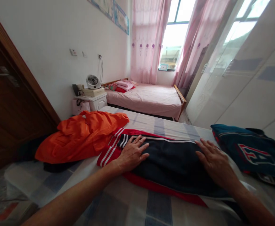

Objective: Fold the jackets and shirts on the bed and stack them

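A navy and red jacket with white stripes lies folded lengthwise on the checked bed sheet. My left hand rests flat on its left end by the striped cuff, fingers spread. On its right end lies my right hand, palm down with the fingers stretched out. Neither hand grips the cloth. To the left, against the striped red edge, sits a crumpled orange garment. Beyond my right hand is a folded dark teal garment with a large letter patch.
A second bed with pink bedding stands past this one, under a curtained window. On a white nightstand at the left is a small fan. A wooden door is at the far left, a white wardrobe at the right.
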Demonstrator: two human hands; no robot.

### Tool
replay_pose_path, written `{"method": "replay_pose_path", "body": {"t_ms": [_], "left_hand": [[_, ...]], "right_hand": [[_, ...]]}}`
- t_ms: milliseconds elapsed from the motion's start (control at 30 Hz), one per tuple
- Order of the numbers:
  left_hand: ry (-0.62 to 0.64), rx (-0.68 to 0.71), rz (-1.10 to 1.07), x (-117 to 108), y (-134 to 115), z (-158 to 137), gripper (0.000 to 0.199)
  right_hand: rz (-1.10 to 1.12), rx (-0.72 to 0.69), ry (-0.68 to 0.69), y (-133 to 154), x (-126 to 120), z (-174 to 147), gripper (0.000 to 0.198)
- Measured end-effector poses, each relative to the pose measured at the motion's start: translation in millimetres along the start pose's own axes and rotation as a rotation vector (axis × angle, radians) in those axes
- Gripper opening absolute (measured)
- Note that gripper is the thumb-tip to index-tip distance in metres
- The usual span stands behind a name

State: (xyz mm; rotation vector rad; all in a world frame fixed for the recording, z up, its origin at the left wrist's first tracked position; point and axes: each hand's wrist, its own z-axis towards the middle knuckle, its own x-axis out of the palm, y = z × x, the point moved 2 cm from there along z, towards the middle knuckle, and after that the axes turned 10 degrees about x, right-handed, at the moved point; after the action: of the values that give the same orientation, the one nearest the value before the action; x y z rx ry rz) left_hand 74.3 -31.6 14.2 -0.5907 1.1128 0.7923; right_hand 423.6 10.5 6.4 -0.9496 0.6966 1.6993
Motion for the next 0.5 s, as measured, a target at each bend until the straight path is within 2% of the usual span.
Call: {"method": "replay_pose_path", "body": {"t_ms": [100,233,400,500], "left_hand": [[0.011,-0.074,-0.008,7,8,-9,0.048],[0.005,-0.075,-0.007,15,19,-15,0.047],[-0.006,-0.027,-0.059,17,26,-14,0.043],[-0.033,-0.072,-0.148,4,38,-22,0.043]], "right_hand": [[-0.01,0.041,0.076,29,17,-12,0.048],[0.006,0.127,0.206,37,37,-30,0.046],[0.032,0.181,0.257,41,27,-28,0.047],[0.041,0.184,0.249,43,24,-27,0.047]]}}
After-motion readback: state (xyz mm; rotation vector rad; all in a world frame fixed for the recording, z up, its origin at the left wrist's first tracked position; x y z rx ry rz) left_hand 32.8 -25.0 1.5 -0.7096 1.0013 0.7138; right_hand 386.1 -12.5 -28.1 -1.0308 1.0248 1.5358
